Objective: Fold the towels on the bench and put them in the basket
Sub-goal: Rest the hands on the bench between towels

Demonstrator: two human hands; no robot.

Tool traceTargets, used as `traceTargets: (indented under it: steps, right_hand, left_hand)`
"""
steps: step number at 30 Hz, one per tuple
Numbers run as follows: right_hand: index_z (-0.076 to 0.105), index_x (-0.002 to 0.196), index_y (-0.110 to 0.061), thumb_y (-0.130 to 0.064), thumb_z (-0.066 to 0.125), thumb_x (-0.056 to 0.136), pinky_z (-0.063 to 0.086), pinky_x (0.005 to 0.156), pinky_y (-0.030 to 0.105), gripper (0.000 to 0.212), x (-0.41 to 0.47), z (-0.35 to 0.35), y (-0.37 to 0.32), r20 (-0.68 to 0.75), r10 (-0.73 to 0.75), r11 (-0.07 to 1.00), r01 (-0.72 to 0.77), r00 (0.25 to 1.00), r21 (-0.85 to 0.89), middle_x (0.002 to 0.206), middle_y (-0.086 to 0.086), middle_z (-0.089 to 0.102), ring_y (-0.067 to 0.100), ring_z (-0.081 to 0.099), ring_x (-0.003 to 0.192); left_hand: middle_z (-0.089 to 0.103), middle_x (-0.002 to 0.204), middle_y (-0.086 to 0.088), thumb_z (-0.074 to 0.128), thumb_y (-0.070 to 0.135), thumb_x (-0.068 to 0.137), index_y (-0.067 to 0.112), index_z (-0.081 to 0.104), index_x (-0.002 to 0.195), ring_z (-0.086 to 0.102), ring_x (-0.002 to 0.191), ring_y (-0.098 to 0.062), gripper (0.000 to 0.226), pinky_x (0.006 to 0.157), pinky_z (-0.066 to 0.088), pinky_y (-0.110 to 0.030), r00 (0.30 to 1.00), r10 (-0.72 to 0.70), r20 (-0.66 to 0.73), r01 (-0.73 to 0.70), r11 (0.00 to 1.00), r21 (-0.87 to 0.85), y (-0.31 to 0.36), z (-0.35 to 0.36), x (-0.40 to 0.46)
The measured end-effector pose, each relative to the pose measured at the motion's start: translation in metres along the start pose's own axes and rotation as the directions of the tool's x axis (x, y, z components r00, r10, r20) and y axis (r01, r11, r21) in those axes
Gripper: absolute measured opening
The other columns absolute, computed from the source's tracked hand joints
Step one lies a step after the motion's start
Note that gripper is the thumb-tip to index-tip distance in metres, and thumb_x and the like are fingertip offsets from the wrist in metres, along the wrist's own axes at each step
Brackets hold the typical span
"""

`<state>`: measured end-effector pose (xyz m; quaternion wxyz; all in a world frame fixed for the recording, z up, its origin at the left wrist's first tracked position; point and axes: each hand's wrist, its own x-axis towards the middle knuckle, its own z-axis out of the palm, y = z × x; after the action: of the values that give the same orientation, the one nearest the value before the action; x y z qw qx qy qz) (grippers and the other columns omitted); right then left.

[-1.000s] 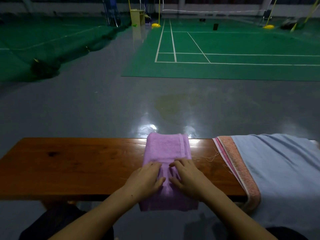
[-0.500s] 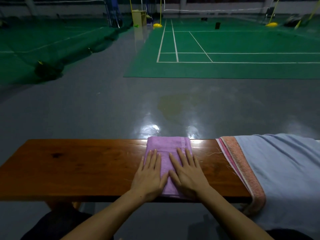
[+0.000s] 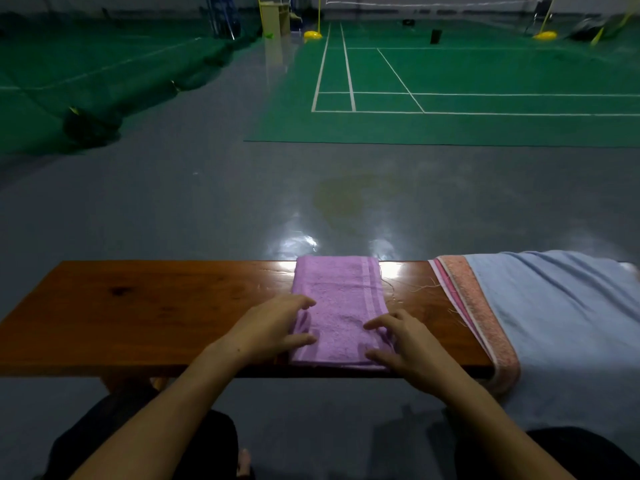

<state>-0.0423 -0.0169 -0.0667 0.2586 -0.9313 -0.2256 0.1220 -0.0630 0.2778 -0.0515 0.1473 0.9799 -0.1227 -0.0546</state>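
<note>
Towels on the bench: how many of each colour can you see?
Purple towel: 1, folded, a hand at each side edge
Pale blue towel: 1, spread out
Pink and orange patterned towel: 1, only its edge shows under the blue one
Total: 3

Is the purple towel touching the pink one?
Apart. The head view shows bare brown bench between the purple towel and the pink towel under the blue one.

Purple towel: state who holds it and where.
Left hand grips the purple towel at its left edge; right hand grips its right edge.
</note>
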Motion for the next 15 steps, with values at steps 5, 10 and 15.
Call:
traceTargets:
  steps: [5, 10, 15]
  right_hand:
    - [0.063, 0.135, -0.040, -0.052, 0.080, 0.084, 0.052, 0.101, 0.034, 0.055, 0.007, 0.000, 0.006, -0.025, -0.005, 0.999, 0.004, 1.000, -0.041, 0.134, -0.010, 0.053, 0.007, 0.049, 0.120]
    - [0.068, 0.130, -0.039, -0.057, 0.082, 0.080, 0.054, 0.102, 0.036, 0.055, 0.024, 0.007, 0.017, -0.041, -0.007, 0.997, 0.004, 0.999, -0.074, 0.134, -0.011, 0.054, 0.007, 0.049, 0.119]
    - [0.072, 0.127, -0.036, -0.057, 0.078, 0.085, 0.054, 0.099, 0.035, 0.047, 0.033, 0.010, 0.021, -0.095, -0.019, 0.995, 0.010, 0.995, -0.098, 0.130, -0.012, 0.058, 0.007, 0.049, 0.118]
  left_hand:
    - [0.061, 0.132, 0.017, 0.080, 0.067, 0.074, 0.042, 0.059, 0.130, 0.056, 0.117, -0.006, 0.065, 0.090, 0.055, -0.032, 0.999, -0.004, 0.044, 0.001, 0.998, 0.061, -0.011, 0.002, 0.000]
    - [0.060, 0.139, 0.017, 0.082, 0.062, 0.076, 0.036, 0.066, 0.130, 0.054, 0.120, -0.007, 0.062, 0.091, 0.052, -0.031, 1.000, 0.023, 0.012, -0.024, 0.995, 0.094, -0.010, 0.002, 0.004]
    - [0.058, 0.144, 0.016, 0.076, 0.062, 0.083, 0.033, 0.067, 0.135, 0.052, 0.127, -0.008, 0.060, 0.095, 0.044, -0.028, 0.996, 0.070, -0.059, -0.061, 0.988, 0.144, -0.004, 0.004, 0.004]
